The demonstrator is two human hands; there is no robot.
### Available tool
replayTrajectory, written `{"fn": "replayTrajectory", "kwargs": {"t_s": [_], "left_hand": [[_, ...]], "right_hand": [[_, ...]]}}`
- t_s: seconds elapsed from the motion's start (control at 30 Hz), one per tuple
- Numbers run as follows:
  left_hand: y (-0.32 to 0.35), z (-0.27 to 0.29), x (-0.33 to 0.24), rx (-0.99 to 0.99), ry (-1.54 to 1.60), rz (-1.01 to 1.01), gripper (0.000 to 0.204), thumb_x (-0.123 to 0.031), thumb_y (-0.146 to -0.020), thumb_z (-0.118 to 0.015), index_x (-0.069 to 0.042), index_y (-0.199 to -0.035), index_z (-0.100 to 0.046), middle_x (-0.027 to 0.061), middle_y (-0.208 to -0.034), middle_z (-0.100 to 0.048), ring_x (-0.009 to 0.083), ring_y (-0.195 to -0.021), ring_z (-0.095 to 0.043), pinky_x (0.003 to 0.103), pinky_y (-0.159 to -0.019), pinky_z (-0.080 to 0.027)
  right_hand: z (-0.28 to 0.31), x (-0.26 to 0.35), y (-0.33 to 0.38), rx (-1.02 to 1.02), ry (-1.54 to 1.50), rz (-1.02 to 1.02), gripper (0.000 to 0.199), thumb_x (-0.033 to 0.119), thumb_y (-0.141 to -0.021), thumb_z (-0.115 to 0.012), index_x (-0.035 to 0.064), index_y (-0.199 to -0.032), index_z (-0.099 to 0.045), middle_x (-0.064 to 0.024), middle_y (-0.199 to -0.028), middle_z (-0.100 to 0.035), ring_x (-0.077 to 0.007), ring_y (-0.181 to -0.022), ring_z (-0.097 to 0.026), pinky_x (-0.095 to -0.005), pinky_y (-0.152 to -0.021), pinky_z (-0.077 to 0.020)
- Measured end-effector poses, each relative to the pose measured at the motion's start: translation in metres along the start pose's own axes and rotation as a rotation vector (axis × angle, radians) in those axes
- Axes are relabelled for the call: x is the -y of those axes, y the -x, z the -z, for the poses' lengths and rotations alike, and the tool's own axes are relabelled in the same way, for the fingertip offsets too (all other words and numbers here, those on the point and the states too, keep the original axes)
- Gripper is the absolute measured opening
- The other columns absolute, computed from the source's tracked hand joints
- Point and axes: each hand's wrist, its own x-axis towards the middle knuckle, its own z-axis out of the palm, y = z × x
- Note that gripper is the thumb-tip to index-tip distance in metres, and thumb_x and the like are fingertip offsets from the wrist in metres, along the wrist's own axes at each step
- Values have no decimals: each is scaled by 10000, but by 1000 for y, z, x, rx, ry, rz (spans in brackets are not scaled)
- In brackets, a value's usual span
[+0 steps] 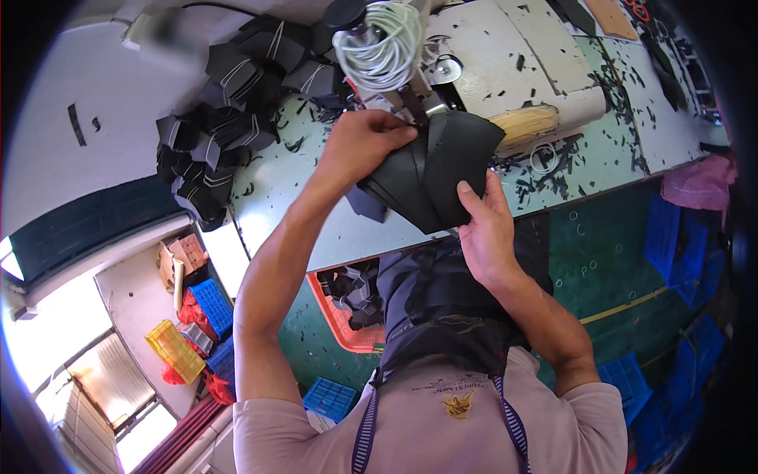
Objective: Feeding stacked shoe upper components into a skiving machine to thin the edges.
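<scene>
A black, flat, flexible piece of sheet material, folded or layered with a seam line down its middle, is held between my hands over the table edge. My left hand pinches its upper left part close to the metal head of a machine. At the piece's lower right edge, my right hand grips it with the thumb on top and the fingers partly hidden behind. The piece's upper edge touches or lies just below the machine head; I cannot tell which. Another dark piece lies partly under it.
Banded bundles of black pieces are piled at the table's left. White looped bands hang on the machine. Black scraps litter the pale green tabletop. An orange basket of dark pieces stands below; blue crates are at right.
</scene>
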Motion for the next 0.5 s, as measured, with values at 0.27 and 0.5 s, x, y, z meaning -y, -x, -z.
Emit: {"fn": "replayTrajectory", "kwargs": {"t_s": [0.27, 0.5], "left_hand": [[-2, -1, 8, -89, -91, -133, 342, -274, -774, -762, -38, -1021, -766, 126, -870, -745, 191, -783, -698, 307, -780, -524], [5, 7, 26, 23, 268, -44, 349, -248, -813, -743, 10, -1048, -749, 97, -892, -746, 142, -785, -666, 282, -772, -512]], "right_hand": [[1, 1, 1, 2, 31, 13, 420, 85, -1016, -511, 66, -1415, -381, -87, -1331, -546, -193, -1196, -576, -389, -1018, -484], [0, -5, -1, 9, 91, 34, 452, 86, -1012, -519, 68, -1439, -371, -86, -1337, -544, -187, -1208, -567, -377, -1032, -470]]}}
